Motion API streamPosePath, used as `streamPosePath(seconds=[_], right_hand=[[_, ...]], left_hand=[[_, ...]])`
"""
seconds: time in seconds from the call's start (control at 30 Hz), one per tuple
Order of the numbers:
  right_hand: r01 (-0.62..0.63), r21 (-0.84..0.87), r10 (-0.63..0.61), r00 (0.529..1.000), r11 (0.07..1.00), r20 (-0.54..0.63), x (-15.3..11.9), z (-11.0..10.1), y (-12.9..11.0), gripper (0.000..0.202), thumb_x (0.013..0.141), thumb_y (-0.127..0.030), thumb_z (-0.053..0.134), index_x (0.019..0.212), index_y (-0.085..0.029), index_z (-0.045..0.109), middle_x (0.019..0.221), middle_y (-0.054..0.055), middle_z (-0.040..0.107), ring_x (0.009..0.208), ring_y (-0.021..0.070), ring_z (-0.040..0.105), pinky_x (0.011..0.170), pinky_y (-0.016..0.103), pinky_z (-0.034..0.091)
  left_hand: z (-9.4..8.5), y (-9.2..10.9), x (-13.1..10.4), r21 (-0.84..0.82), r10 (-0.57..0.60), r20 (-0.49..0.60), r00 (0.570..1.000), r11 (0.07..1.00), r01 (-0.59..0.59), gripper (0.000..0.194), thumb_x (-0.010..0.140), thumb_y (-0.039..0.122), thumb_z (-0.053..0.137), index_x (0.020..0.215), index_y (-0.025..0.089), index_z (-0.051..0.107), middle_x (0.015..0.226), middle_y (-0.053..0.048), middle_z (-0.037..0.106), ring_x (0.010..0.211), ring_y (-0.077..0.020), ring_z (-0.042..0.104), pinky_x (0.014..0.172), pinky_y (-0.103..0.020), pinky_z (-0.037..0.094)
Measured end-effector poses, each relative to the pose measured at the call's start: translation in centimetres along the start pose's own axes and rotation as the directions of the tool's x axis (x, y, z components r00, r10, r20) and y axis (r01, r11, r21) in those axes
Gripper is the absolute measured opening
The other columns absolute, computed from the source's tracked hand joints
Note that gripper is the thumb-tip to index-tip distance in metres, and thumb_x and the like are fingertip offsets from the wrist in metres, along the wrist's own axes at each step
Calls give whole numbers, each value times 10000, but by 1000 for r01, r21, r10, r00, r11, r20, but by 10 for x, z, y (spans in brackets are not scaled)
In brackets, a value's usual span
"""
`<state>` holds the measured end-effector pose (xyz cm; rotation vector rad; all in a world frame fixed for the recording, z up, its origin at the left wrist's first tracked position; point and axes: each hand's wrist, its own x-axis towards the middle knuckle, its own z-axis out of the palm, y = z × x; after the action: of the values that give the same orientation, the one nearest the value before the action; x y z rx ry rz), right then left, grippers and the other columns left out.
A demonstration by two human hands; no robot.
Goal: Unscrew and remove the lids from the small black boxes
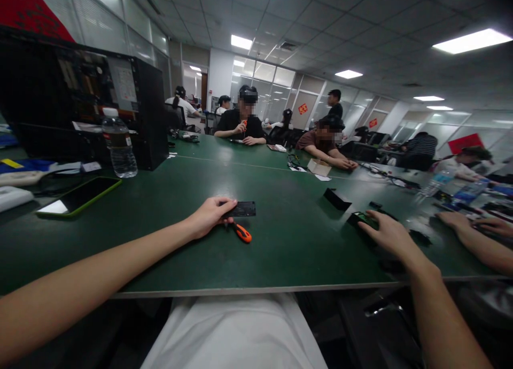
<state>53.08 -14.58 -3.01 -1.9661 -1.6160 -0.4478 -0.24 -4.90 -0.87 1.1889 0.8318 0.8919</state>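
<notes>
My left hand [212,216] is closed on a flat, dark rectangular plate [245,208], its thumb across the top, just above the table. Right below the plate an orange-and-black handled tool [242,233] shows its handle; its other end is hidden by my fingers, so I cannot tell whether it lies on the table or is held. My right hand [387,231] reaches out at the right with thumb and fingers apart. Under its fingertips is a black part with a green circuit board [363,217]; whether they touch is unclear. A black angled piece [337,200] lies beyond it.
The green table [276,251] stretches ahead. At left are a phone [82,197], a bottle [119,144] and an open computer case [148,112]. A small box [319,167] stands farther back. Another person's hand [455,222] rests close by on the right; several people sit beyond.
</notes>
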Motion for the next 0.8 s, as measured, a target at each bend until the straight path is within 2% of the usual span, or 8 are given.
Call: streamPosePath(seconds=[0.13,0.2,0.33,0.47,0.57,0.67,0.73,0.8], right_hand=[[44,256,-69,994,966,89,6,-11,-97,613,900,-622,528,1280,-157,652,1204,195,720,1055,336,702,946,488,547],[104,478,-225,953,872,204,7,-14,-157,523,968,-577,507,1327,-213,616,1314,144,685,1149,278,678,966,416,554],[255,658,-573,752,709,326,8,-8,-264,502,1031,-511,448,1415,-201,542,1396,138,638,1187,247,660,1035,431,521],[351,736,-767,542,579,344,6,7,-325,516,1063,-458,405,1500,-190,467,1448,120,607,1260,231,616,1086,399,481],[373,771,-816,488,516,309,5,15,-335,519,1084,-426,347,1549,-211,428,1470,88,595,1279,213,602,1104,374,464],[421,712,-791,525,562,314,7,9,-314,511,1085,-411,328,1542,-230,468,1374,84,651,1220,217,620,1071,382,480],[456,608,-731,595,650,335,9,-4,-282,497,1079,-415,341,1502,-237,532,1244,96,684,1112,223,644,1001,384,510],[448,454,-609,729,770,313,12,-20,-236,483,1064,-427,380,1458,-241,587,1214,112,670,1071,234,646,970,390,517]], left_hand=[[2,-3,-1,34,13,100,995,999,-16,330,826,399,822,1005,140,725,832,-47,729,702,-129,687,607,-201,474],[3,-3,-3,76,27,144,989,996,-39,363,826,404,816,1069,149,731,857,-58,746,774,-155,711,630,-207,469],[4,-4,-7,187,98,217,971,972,-140,402,796,416,831,1078,142,748,861,-62,755,833,-185,713,713,-249,501],[5,-6,-7,180,144,253,957,965,-193,423,776,441,840,1043,124,755,931,-76,759,884,-207,705,820,-312,539],[6,-6,-6,158,162,245,956,966,-204,429,772,441,848,1038,119,752,998,-99,763,952,-229,705,867,-333,543],[6,-5,-6,115,142,206,968,979,-169,515,744,421,875,1146,143,714,1101,-109,750,988,-231,710,871,-341,552],[7,-3,-7,110,114,173,978,985,-134,574,723,404,891,1199,157,685,1163,-113,731,979,-219,713,857,-342,558],[7,-2,-8,136,95,172,981,984,-119,561,720,403,890,1181,151,692,1162,-115,729,969,-212,710,855,-341,557]])
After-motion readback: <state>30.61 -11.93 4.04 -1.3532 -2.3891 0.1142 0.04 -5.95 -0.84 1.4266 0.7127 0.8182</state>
